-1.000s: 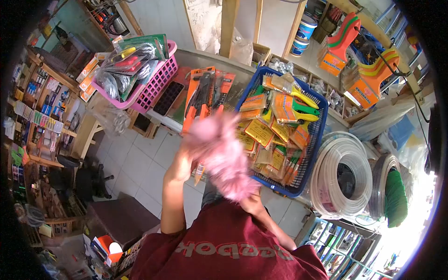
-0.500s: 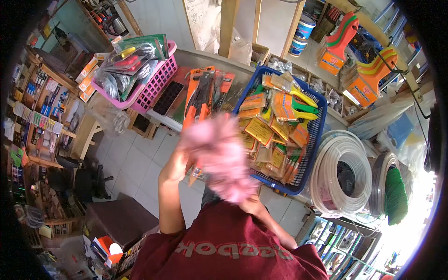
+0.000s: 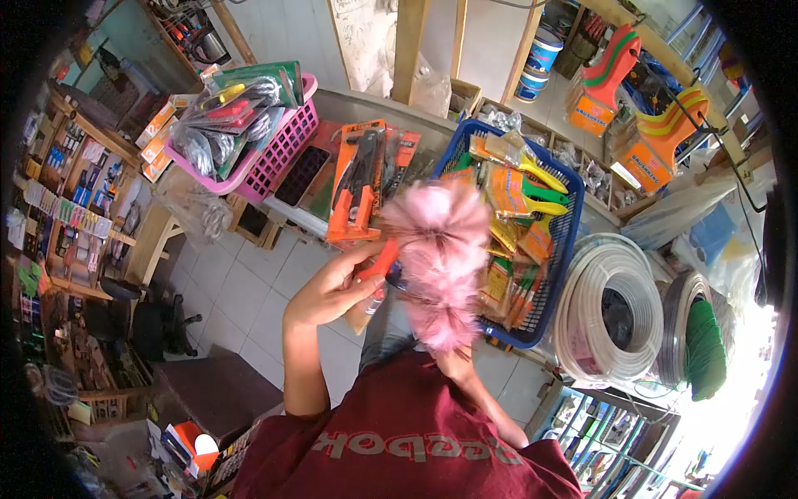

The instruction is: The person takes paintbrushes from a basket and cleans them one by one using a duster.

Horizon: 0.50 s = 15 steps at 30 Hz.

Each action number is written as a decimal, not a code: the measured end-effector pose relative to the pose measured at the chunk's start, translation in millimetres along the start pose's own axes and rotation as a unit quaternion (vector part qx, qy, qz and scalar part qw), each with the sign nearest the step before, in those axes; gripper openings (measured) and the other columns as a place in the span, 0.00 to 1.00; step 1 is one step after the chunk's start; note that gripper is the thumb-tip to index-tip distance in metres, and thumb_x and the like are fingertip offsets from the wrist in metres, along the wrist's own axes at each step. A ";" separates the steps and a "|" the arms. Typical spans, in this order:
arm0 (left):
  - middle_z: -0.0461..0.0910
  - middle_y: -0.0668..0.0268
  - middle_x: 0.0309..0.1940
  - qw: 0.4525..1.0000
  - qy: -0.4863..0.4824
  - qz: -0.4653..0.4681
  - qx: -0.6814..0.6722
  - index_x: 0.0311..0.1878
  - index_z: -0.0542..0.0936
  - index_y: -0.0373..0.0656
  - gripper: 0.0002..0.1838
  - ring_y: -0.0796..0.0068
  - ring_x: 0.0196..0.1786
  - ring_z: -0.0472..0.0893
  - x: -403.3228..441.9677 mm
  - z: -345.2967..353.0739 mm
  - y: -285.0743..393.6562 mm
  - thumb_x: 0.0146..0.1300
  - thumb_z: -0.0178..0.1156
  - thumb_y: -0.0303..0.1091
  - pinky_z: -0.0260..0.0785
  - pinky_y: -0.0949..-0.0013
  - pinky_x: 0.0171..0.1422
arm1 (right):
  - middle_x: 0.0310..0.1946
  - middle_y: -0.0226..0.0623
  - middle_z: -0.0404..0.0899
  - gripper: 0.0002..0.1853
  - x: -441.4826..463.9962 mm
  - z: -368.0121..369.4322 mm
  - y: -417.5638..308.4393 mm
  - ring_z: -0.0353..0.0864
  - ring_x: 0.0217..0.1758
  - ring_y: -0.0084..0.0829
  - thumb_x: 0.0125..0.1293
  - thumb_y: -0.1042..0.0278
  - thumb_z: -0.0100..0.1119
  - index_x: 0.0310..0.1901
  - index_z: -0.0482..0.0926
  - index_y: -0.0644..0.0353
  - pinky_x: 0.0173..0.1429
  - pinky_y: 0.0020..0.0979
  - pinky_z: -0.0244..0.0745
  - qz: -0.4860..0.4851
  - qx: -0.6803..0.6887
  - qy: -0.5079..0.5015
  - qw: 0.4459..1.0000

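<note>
My left hand (image 3: 337, 287) is closed around an orange-handled paintbrush (image 3: 380, 261), its tan end pointing down below my fingers. In my right hand (image 3: 453, 359) is a fluffy pink duster (image 3: 440, 258), whose head hides most of that hand's fingers. The duster's head stands close beside the paintbrush and covers the near left part of a blue basket (image 3: 544, 326). Packaged brushes (image 3: 507, 190) with yellow and green handles fill the basket. Beyond my left hand, an orange-and-black tool in a package (image 3: 359, 179) lies on the counter.
A pink basket (image 3: 278, 150) of packaged goods stands at the left of the counter (image 3: 332, 104). White hose coils (image 3: 611, 303) are to the right. Orange brushes (image 3: 652, 158) hang at upper right. A brown box (image 3: 212, 391) sits on the floor at lower left.
The pink duster, blurred before, has moved right, away from my left hand, and now shows sharply. The paintbrush in my left hand has shifted right, uncovering the packaged tool behind.
</note>
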<state>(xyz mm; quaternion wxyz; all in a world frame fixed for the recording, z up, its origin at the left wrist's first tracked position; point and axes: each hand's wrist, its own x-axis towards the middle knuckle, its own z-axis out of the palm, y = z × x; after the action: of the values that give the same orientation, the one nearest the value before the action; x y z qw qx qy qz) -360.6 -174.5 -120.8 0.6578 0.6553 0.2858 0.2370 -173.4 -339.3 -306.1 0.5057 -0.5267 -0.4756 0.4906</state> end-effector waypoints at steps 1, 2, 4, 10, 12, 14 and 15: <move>0.71 0.72 0.43 0.999 0.000 0.023 0.025 0.63 0.65 0.34 0.24 0.84 0.41 0.69 2.5 -0.9 -3.0 0.63 0.54 0.24 0.65 0.76 0.48 | 0.59 0.43 0.70 0.21 2.5 -0.9 4.4 0.68 0.63 0.34 0.63 0.77 0.51 0.58 0.68 0.67 0.66 0.33 0.60 -0.039 -0.103 -0.016 0.994; 0.72 0.71 0.44 0.998 0.000 0.048 0.051 0.63 0.65 0.34 0.24 0.85 0.42 0.70 5.4 -1.8 -5.6 0.63 0.55 0.24 0.66 0.76 0.49 | 0.59 0.43 0.70 0.21 5.1 -2.0 6.9 0.68 0.63 0.34 0.63 0.77 0.52 0.59 0.68 0.67 0.66 0.34 0.60 -0.079 -0.206 -0.032 0.975; 0.73 0.68 0.50 0.993 0.050 0.106 0.001 0.62 0.66 0.33 0.25 0.83 0.46 0.73 4.6 0.1 -10.4 0.61 0.57 0.23 0.67 0.76 0.50 | 0.61 0.41 0.68 0.24 5.6 6.0 -19.5 0.67 0.63 0.34 0.60 0.77 0.55 0.60 0.67 0.65 0.66 0.35 0.60 -0.065 0.120 -0.049 0.989; 0.74 0.66 0.52 0.980 0.020 -0.008 -0.198 0.60 0.68 0.33 0.25 0.81 0.51 0.74 3.0 -16.8 -30.5 0.59 0.59 0.23 0.68 0.73 0.54 | 0.61 0.40 0.68 0.23 4.4 -7.6 -12.9 0.65 0.64 0.33 0.61 0.75 0.53 0.60 0.67 0.64 0.67 0.35 0.57 0.009 0.053 -0.044 0.998; 0.75 0.64 0.52 0.971 0.067 0.004 -0.232 0.61 0.67 0.33 0.26 0.78 0.49 0.76 4.9 -10.7 -35.6 0.59 0.59 0.22 0.70 0.73 0.54 | 0.60 0.39 0.68 0.23 3.7 0.3 -14.3 0.64 0.65 0.32 0.61 0.76 0.52 0.60 0.67 0.65 0.68 0.33 0.55 0.020 0.040 -0.048 0.998; 0.74 0.62 0.51 0.964 0.099 0.017 -0.245 0.62 0.66 0.33 0.26 0.76 0.49 0.77 5.0 -5.5 -33.0 0.59 0.59 0.23 0.70 0.73 0.55 | 0.59 0.39 0.69 0.21 -0.7 10.0 -10.2 0.65 0.63 0.31 0.63 0.77 0.49 0.59 0.67 0.64 0.67 0.33 0.57 -0.056 0.104 -0.028 0.993; 0.74 0.61 0.51 0.961 0.116 0.023 -0.251 0.62 0.66 0.33 0.26 0.74 0.48 0.77 4.3 -4.3 -30.5 0.60 0.58 0.24 0.70 0.72 0.55 | 0.58 0.39 0.70 0.20 -1.2 12.2 -7.0 0.66 0.62 0.32 0.63 0.77 0.49 0.58 0.68 0.64 0.67 0.33 0.57 -0.055 0.133 -0.007 0.990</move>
<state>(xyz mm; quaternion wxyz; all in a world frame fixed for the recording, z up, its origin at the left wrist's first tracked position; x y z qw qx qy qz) -362.4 -169.3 -151.4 0.7581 0.4433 0.2761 0.3905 -185.7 -339.5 -299.2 0.5944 -0.4243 -0.4379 0.5242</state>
